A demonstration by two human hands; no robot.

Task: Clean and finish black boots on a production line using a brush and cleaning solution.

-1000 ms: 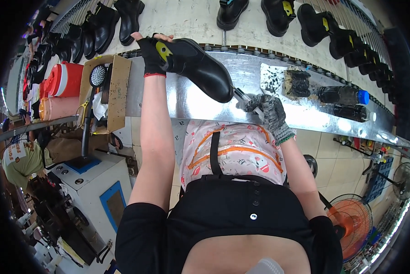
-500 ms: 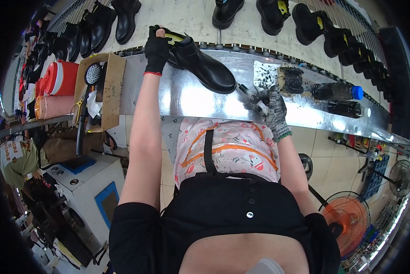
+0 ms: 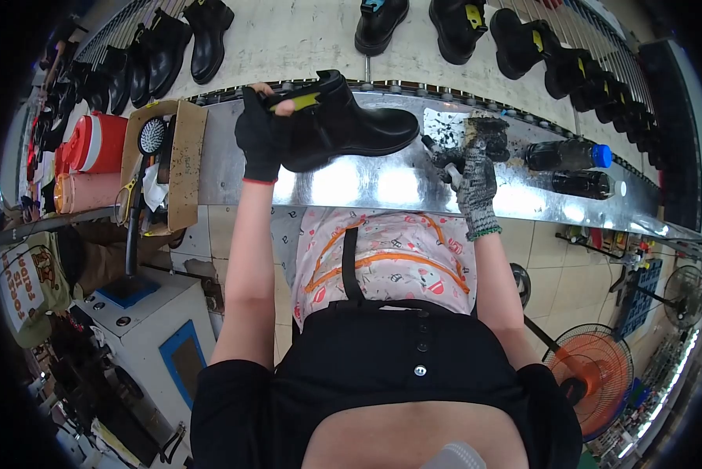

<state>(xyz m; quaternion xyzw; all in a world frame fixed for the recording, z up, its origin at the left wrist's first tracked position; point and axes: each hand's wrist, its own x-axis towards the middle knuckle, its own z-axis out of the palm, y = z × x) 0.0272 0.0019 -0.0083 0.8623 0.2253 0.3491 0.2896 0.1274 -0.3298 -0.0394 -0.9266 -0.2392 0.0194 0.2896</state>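
My left hand (image 3: 259, 134), in a black glove, grips the ankle opening of a black boot (image 3: 349, 123) with a yellow tab. The boot lies on its side, toe pointing right, just above the shiny metal bench (image 3: 351, 184). My right hand (image 3: 474, 173), in a grey knit glove, holds a small brush (image 3: 437, 150) whose dark tip points toward the boot's toe. A black-stained container (image 3: 488, 129) sits just beyond that hand.
Black boots (image 3: 378, 19) stand in rows on the conveyor behind the bench. Two dark bottles (image 3: 566, 155) lie at the bench's right. A cardboard box (image 3: 167, 160) with a round brush, and a red jug (image 3: 97, 143), sit at left. An orange fan (image 3: 593, 367) stands lower right.
My left hand has shifted the boot rightward and turned it more level. My right hand has stayed near the stained container with the brush.
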